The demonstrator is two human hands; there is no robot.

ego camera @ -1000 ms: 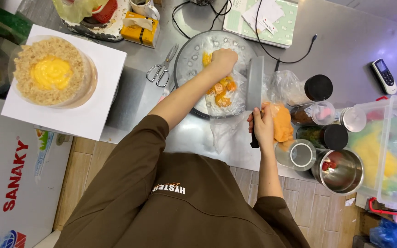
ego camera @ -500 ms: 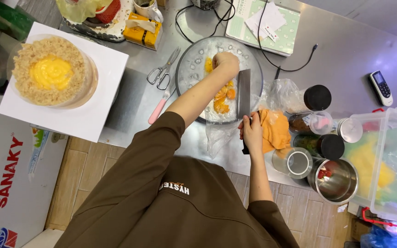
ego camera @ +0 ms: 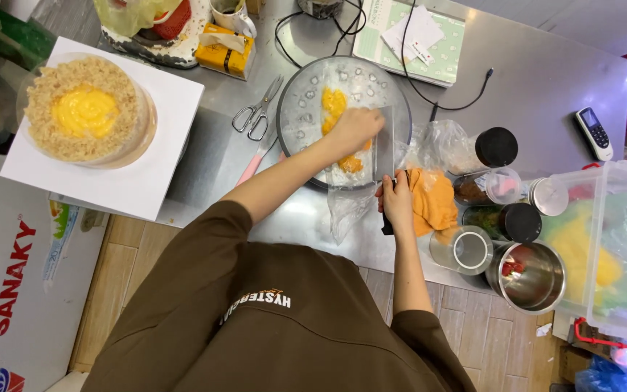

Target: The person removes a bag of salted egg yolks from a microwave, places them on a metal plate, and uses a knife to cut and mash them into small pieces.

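Observation:
My left hand (ego camera: 355, 131) presses down on yellow-orange fruit pieces (ego camera: 333, 102) lying on a round metal tray (ego camera: 300, 87) lined with clear plastic. My right hand (ego camera: 398, 200) grips the dark handle of a cleaver. The cleaver's wide blade (ego camera: 384, 147) stands over the tray's right side, right against the fingers of my left hand. More fruit pieces show just below that hand. An orange cloth (ego camera: 434, 205) lies beside my right hand.
Scissors (ego camera: 256, 113) and a pink-handled tool (ego camera: 253, 165) lie left of the tray. A crumb-coated cake with yellow centre (ego camera: 85, 109) sits on a white board. Jars (ego camera: 497, 147), a steel cup (ego camera: 528, 276), a clear bin (ego camera: 607, 247), a handset (ego camera: 593, 133) and a green notebook (ego camera: 409, 36) crowd the right and back.
My left hand has slid from the tray's far part toward its near right side. The cleaver has moved left over the tray, up against that hand.

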